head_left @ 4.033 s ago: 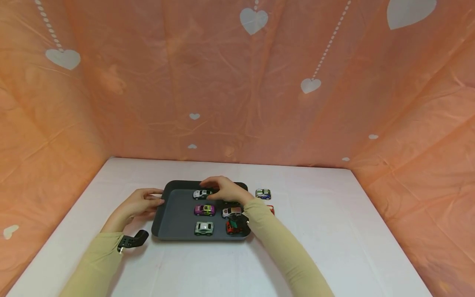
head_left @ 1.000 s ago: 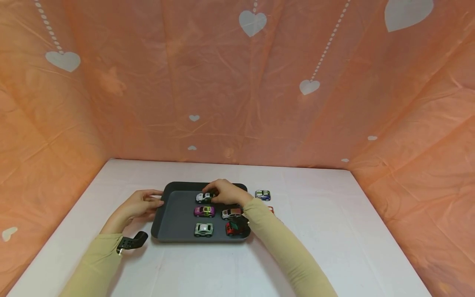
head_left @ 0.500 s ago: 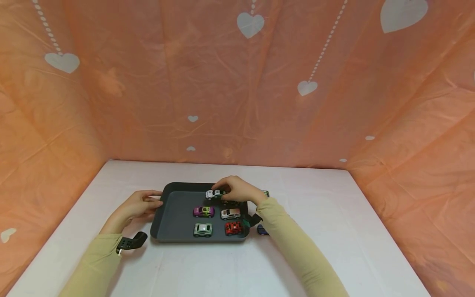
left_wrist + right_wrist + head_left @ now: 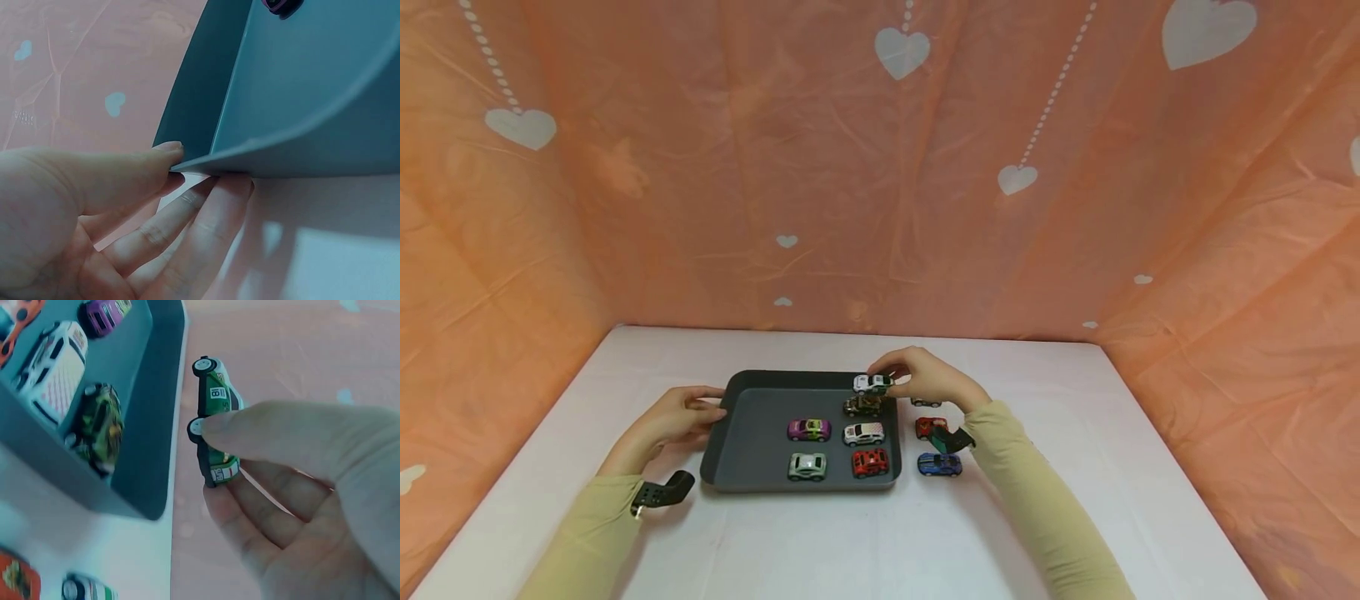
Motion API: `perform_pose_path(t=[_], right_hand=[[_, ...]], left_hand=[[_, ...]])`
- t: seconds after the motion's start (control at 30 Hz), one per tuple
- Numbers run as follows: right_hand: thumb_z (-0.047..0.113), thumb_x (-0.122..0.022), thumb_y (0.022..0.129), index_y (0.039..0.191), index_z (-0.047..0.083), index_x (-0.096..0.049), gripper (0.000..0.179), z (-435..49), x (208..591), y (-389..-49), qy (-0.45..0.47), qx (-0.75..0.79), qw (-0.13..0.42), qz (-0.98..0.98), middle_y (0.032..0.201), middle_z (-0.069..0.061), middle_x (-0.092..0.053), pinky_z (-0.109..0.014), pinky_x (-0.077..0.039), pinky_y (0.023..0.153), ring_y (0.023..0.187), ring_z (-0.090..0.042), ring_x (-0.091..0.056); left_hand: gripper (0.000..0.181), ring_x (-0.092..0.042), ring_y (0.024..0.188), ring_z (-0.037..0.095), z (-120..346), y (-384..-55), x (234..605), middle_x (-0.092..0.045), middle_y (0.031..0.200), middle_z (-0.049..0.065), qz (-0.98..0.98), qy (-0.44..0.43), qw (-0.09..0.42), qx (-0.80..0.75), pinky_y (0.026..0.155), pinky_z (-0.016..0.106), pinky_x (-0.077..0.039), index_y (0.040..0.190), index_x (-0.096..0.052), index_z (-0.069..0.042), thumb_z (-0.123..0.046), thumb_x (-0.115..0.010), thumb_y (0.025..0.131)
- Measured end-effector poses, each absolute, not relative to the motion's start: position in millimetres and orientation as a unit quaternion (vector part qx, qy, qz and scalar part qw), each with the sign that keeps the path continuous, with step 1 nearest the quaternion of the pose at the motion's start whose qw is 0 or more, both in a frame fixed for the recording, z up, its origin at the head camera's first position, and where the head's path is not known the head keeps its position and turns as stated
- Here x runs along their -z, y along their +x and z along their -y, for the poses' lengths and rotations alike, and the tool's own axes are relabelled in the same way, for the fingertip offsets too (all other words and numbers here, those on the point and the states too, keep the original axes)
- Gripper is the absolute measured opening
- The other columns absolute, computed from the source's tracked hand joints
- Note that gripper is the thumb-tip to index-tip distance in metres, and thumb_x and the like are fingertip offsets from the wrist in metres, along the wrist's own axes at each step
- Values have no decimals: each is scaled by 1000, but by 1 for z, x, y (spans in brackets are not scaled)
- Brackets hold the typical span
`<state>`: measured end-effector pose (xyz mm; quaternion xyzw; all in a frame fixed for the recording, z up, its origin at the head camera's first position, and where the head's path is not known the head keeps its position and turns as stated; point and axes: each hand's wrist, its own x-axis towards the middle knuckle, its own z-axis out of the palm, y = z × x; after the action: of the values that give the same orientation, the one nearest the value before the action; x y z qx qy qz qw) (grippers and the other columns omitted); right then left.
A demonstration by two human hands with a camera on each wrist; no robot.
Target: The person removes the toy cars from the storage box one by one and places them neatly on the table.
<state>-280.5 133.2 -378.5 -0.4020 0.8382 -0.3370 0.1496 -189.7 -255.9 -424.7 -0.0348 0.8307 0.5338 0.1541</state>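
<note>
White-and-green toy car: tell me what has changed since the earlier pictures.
The right hand has lifted the white-and-green toy car and carried it rightward, from the far middle of the tray to above its far right corner. The left hand still grips the tray's left edge; the purple car and pale green car stayed put.

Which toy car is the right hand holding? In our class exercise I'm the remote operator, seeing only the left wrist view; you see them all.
Observer: The right hand pinches a white-and-green toy car.
Operator: Besides the purple car at my top edge, what stands in the tray?
Observer: Four more: a camouflage car, a white car, a red car and a pale green car.
Operator: Are any outside it?
Observer: Yes, for one, a blue car on the table.
</note>
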Motion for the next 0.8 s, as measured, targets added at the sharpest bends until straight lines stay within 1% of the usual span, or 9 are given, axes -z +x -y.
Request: perform_pose_path(t=[0.23,0.47,0.63,0.8], right_hand=[[-3,-67,85,121,4,-64,37,-160,380,-283,-378,373,153,-833,121,-7,-63,-36,-45,96,114,-22,-56],[-2,-72,82,117,1,-65,36,-186,385,-284,-367,383,131,-838,116,-8,-65,-37,-45,96,110,-23,-59],[-7,-69,82,118,1,-64,37,-206,387,-285,-348,387,124,-845,118,-10,-64,-39,-44,97,110,-23,-58],[-12,-66,82,119,-4,-62,38,-224,393,-285,-337,392,117,-848,120,-17,-62,-42,-42,98,111,-30,-58]], left_hand=[[53,-65,84,19,256,-189,426,-61,115,28,-830,-31,154,-535,68,31,-55,136,-41,11,-10,-63,93],[53,-65,83,18,254,-188,424,-61,115,28,-830,-29,155,-535,67,31,-55,136,-41,12,-10,-63,93],[54,-66,85,20,255,-188,424,-60,116,28,-832,-26,157,-532,68,32,-54,137,-40,11,-12,-63,93],[55,-66,92,25,256,-188,425,-59,118,29,-833,-25,156,-530,70,32,-54,137,-40,10,-12,-62,93]])
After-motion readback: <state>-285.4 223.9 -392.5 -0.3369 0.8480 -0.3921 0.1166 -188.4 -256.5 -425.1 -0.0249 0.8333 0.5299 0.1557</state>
